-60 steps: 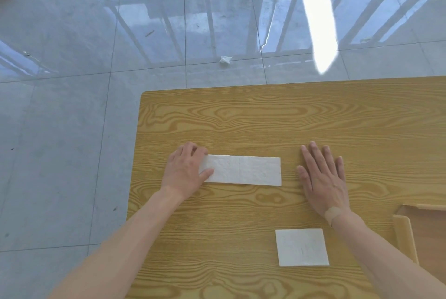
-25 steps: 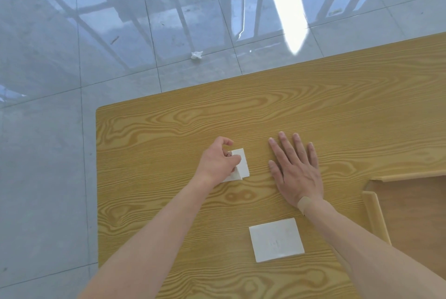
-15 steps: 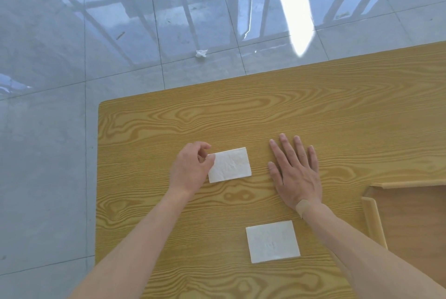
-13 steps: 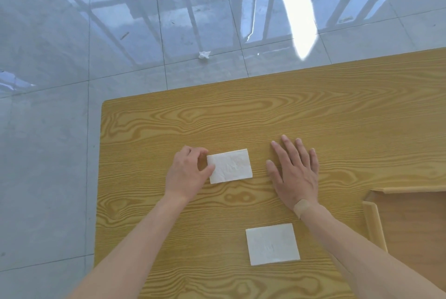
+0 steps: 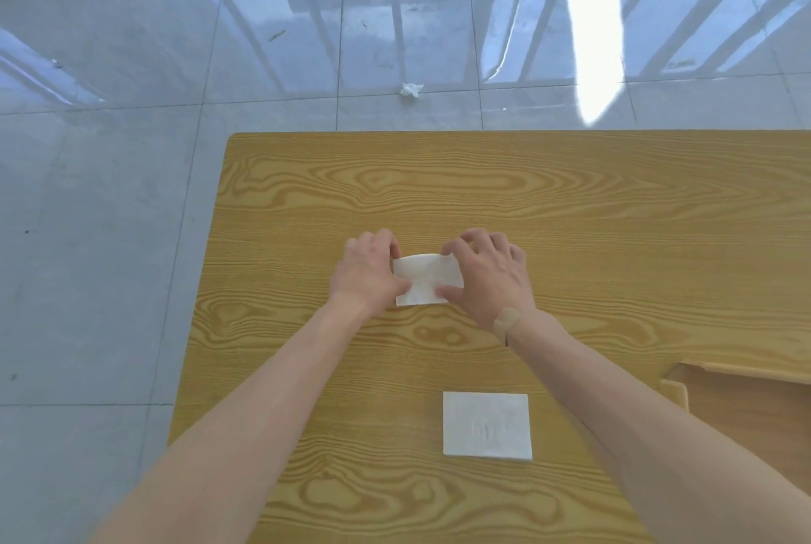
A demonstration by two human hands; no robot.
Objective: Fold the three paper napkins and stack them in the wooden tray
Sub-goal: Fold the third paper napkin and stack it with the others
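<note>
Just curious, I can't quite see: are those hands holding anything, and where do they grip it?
Yes, a folded napkin. The left hand pinches its left edge, the right hand its right edge, on the table.

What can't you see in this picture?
- Tray, head view: only a corner shows; the right edge and the right arm cut it off, so what is inside is unknown.
- Third napkin: not visible anywhere.
- Napkin in the grip of both hands: left hand and right hand cover its ends.
- White scrap on the floor: too small to identify.
</note>
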